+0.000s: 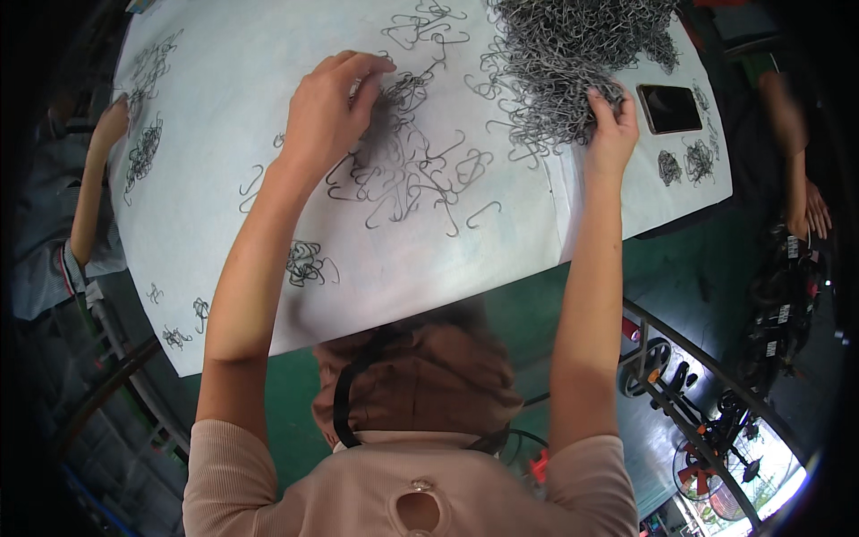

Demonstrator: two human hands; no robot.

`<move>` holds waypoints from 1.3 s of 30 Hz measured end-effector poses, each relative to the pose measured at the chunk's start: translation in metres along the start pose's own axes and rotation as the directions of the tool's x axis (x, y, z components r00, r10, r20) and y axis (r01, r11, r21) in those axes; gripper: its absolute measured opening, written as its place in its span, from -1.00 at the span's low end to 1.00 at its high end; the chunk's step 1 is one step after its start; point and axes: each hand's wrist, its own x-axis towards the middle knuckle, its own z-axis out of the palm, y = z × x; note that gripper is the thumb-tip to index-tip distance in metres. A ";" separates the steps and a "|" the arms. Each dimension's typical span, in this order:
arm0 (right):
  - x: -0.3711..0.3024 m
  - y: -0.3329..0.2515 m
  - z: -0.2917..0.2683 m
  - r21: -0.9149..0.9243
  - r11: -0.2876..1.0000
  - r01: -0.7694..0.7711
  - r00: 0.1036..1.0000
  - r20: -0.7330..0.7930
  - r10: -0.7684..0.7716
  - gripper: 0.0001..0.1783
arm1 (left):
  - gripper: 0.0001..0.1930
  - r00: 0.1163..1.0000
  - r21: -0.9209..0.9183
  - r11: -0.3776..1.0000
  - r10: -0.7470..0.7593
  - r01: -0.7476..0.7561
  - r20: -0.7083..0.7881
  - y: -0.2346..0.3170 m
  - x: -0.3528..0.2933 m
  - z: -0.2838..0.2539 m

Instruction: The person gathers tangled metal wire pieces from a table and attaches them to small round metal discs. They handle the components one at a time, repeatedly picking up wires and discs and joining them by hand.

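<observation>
Dark bent wire hooks (416, 174) lie loosely scattered over the middle of the white-covered table (420, 277). Above the far left part of this scatter hovers my left hand (333, 103), its fingers bent and the thumb apart from them. I see nothing held there. A large dense heap of the same hooks (573, 63) covers the far right of the table. At the heap's near right edge, my right hand (613, 130) has its fingers curled around some wire hooks; its fingertips are partly lost among them.
A dark phone (669, 108) lies right of the heap, with small hook clusters (698, 161) near it. Another bunch of hooks (307, 263) sits beside my left forearm. A co-worker's hand (113, 121) rests by the left edge; another person's arm (792, 125) is beyond the right edge.
</observation>
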 end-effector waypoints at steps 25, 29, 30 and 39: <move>0.058 -0.073 0.071 -0.605 0.657 0.449 0.893 0.305 -0.329 -0.65 | -0.83 0.993 -0.288 0.957 0.058 -0.024 0.108 0.028 -0.049 0.012; 0.047 -0.092 0.078 -0.632 0.692 0.349 0.930 0.327 -0.171 -0.65 | -0.84 0.991 -0.262 0.961 0.113 -0.091 0.069 0.035 -0.046 0.020; 0.048 -0.092 0.078 -0.570 0.765 0.301 0.947 0.275 -0.167 -0.65 | -0.85 0.990 -0.266 0.959 0.117 -0.094 0.074 0.036 -0.046 0.021; 0.065 -0.096 0.083 -0.728 0.496 0.473 0.880 0.415 -0.230 -0.61 | -0.79 0.969 -0.183 0.971 0.185 -0.155 0.162 0.042 -0.031 0.029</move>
